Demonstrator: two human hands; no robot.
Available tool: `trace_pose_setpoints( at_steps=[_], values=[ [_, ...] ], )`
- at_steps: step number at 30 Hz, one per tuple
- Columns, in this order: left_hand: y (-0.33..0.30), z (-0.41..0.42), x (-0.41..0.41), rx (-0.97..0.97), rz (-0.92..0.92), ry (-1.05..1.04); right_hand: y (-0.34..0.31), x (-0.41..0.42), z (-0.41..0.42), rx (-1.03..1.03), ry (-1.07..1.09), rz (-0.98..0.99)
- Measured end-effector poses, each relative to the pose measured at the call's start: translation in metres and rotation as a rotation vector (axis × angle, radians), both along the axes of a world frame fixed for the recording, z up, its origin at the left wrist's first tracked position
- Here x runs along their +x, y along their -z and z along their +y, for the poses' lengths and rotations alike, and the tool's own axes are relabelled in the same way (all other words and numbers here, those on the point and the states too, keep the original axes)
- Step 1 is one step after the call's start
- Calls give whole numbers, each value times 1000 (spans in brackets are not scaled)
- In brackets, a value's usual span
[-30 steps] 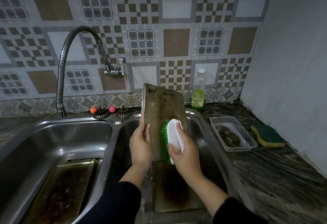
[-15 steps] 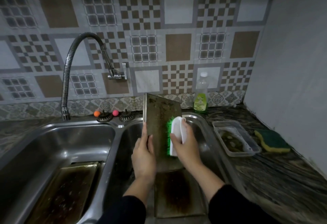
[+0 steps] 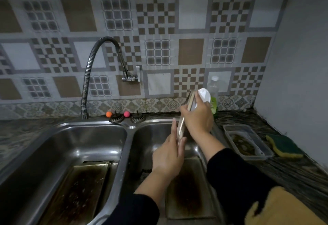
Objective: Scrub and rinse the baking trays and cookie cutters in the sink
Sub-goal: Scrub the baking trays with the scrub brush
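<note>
We see the tray [image 3: 182, 127] edge-on above the right sink [image 3: 156, 130]; the left hand [image 3: 168, 155] grips its lower edge, the right hand [image 3: 198, 116] holds brush [image 3: 204, 96] and tray's upper part together.

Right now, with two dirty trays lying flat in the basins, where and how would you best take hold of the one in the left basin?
Grip the dirty tray in the left basin by its raised far rim, coming from above with fingers hooked over that edge. It lies flat on the basin floor, so the rim is probably the only liftable part, and the far end shows open basin behind it for fingers.
</note>
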State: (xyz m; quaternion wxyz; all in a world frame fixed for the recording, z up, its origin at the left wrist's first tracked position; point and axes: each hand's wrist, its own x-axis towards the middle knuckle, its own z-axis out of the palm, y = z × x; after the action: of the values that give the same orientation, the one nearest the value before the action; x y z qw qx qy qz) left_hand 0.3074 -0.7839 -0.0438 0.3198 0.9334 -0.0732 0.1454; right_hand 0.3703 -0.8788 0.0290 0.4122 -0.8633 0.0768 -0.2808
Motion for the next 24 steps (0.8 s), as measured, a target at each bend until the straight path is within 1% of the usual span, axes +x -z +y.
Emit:
trace_pose_setpoints(
  at_steps=[1, 2, 5, 6, 9, 10, 12, 15, 17, 19, 22, 24],
  values=[
    [-5, 2, 2, -19, 42, 28, -5, 0, 0, 18, 2, -20],
    [-7, 6, 7, -79, 84, 41, -10, -1, 0, 37, 4, -32],
    [-13, 31, 19, -445, 240, 23, -22, -7, 10, 99, -4, -42],
    [-14, 45, 24, -464, 269, -2, -24, -9, 16, 133, -20, -54],
    [-6, 90, 31, -279, 371, -97, -25, -17, 40, 259, -109, -81],
    [-3, 104, 31, -286, 407, -117, -25, -21, 50, 298, -143, -79],
    [3, 129, 27, -363, 438, -127, -23, -30, 73, 372, -203, -58],
    [8, 164, 16, -439, 395, -122, -16, -40, 109, 434, -282, -38],
    [12, 191, 7, -450, 359, -153, -11, -42, 132, 410, -315, -19],
    [18, 222, -1, -445, 345, -195, -5, -41, 155, 323, -331, 31],
    [28, 271, -17, -421, 381, -237, 5, -39, 187, 156, -307, 148],
    [38, 300, -29, -366, 421, -310, 14, -40, 205, 46, -277, 201]
  ],
)
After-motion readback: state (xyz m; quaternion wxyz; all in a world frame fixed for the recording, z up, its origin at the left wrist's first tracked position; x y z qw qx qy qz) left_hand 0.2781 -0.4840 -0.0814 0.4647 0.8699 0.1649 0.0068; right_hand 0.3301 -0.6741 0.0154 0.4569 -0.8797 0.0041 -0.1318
